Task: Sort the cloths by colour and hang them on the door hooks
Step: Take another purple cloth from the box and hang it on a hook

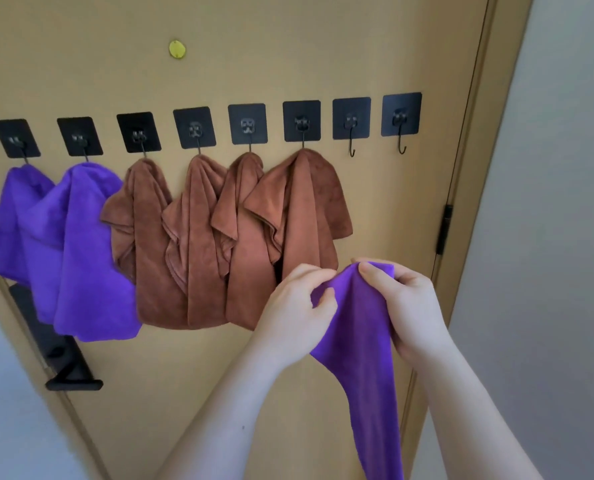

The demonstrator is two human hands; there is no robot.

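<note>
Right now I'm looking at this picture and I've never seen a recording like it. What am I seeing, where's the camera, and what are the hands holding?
There is no machine here: these are a person's two bare hands, filmed by one wide-angle camera worn on the head, looking forward and down. In front is a tan door with a row of eight black stick-on hooks. From the left, two purple cloths hang on the first two, then four brown cloths on the next four. The last two hooks on the right are bare. The left hand and right hand together pinch the top of a third purple cloth, which hangs down between the arms. A black door handle sits at lower left.
</note>
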